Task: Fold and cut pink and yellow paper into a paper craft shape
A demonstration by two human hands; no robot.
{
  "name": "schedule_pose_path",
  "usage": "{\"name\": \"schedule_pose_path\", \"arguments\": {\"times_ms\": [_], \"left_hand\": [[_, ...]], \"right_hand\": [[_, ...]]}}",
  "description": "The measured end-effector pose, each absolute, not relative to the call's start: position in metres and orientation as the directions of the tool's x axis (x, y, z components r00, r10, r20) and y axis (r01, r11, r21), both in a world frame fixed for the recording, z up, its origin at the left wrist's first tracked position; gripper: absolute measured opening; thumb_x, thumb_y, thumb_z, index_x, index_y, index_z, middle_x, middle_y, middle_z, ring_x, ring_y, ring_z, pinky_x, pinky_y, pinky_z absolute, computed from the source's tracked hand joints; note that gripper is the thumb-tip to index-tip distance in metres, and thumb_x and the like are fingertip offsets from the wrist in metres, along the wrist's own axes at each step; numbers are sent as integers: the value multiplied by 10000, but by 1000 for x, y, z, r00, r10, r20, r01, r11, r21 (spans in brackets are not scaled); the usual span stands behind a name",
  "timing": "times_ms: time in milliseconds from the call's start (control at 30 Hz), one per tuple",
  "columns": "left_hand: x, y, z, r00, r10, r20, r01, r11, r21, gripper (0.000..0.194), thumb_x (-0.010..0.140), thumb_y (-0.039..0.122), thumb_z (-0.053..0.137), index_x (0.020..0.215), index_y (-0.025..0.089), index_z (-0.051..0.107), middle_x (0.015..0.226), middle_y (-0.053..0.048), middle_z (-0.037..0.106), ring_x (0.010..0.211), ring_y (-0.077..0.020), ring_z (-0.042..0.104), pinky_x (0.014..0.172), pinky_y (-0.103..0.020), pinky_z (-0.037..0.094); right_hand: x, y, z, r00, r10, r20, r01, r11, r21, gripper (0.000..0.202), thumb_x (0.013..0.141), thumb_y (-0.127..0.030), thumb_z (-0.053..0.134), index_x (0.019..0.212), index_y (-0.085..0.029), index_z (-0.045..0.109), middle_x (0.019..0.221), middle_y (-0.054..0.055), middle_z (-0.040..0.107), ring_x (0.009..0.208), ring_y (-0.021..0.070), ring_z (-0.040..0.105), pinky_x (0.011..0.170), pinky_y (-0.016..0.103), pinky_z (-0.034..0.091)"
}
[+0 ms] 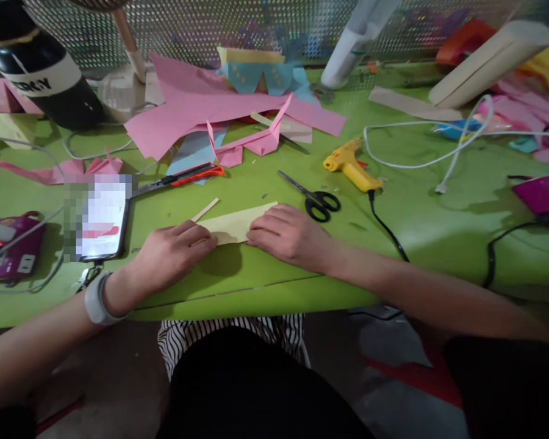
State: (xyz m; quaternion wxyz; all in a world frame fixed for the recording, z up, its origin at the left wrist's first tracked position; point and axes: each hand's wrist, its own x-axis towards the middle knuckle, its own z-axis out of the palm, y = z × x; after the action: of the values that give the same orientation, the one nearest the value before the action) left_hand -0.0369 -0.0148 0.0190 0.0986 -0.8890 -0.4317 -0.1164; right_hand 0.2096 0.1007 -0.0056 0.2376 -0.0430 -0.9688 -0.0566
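Note:
Between my two hands lies a folded strip of pale yellow paper (231,227), close to the front of the green table. My left hand (178,251) grips its left end, fingers curled over it. At the other end my right hand (290,235) holds the paper with bent fingers pressed together. My thumbs are hidden. A thin pale strip (205,210) lies just behind the left hand. Black-handled scissors (315,200) rest beyond the right hand, blades partly apart. An orange and black utility knife (187,177) lies farther back on the left.
A phone (104,219) lies left of my hands. At the right are a yellow glue gun (354,166) with a black cord and a white cable (412,163). Pink paper (196,119) and a folded pink piece (256,141) cover the back. A dark bottle (41,67) stands back left.

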Motion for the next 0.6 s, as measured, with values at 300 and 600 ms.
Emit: {"name": "schedule_pose_path", "arguments": {"times_ms": [300,600], "left_hand": [[-36,-17,10,392,849,354,843,-485,230,136,935,228,603,961,187,730,970,-44,748,847,-179,693,726,-294,565],[-30,-14,7,205,948,245,835,-300,461,169,942,269,559,874,164,673,973,-82,682,900,-193,665,807,-339,548]], "right_hand": [[209,105,-8,-880,203,429,143,975,-169,231,984,-236,491,870,-143,669,900,96,688,834,206,584,775,354,467],[210,107,-14,-833,454,316,301,852,-429,291,986,-401,503,827,-180,606,883,76,618,860,214,555,783,368,431]]}}
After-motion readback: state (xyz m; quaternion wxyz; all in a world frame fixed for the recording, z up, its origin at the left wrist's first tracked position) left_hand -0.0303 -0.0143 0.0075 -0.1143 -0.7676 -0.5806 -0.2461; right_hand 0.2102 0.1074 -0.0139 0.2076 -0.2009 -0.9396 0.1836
